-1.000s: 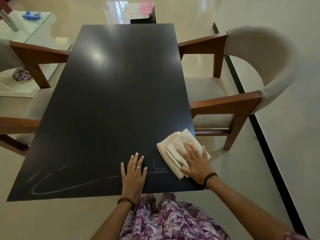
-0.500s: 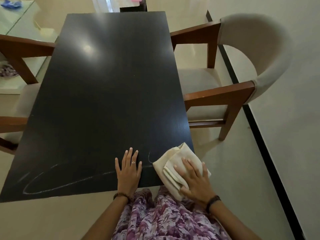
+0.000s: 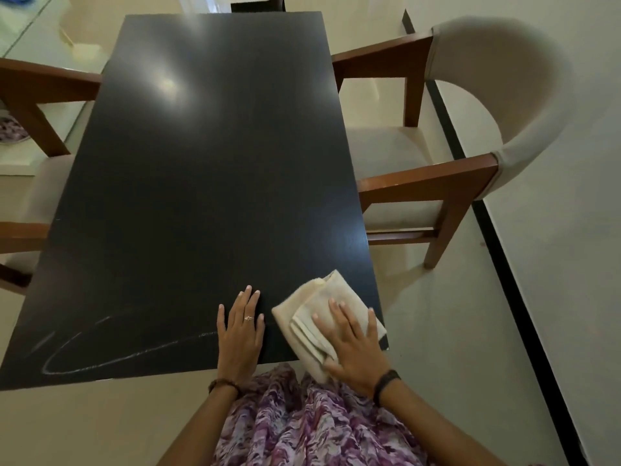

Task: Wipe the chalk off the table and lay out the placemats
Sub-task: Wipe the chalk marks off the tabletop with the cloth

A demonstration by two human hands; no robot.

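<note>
A black table [image 3: 208,169] fills the middle of the head view. A white chalk loop [image 3: 111,354] runs along its near left edge. My left hand [image 3: 240,334] lies flat on the table with straight fingers, just right of the chalk line's end. My right hand [image 3: 353,344] presses flat on a folded cream cloth [image 3: 302,307] at the table's near right corner; part of the cloth hangs over the near edge. No placemats are in view.
A wooden armchair with cream upholstery [image 3: 470,129] stands close along the table's right side. Another chair [image 3: 30,183] stands at the left. A glass-topped table [image 3: 30,35] is at the far left. A dark floor stripe [image 3: 504,250] runs on the right.
My right hand slid the cloth toward the near edge, then slightly left over the short chalk mark beside my left hand, which no longer shows. My left hand stayed flat.
</note>
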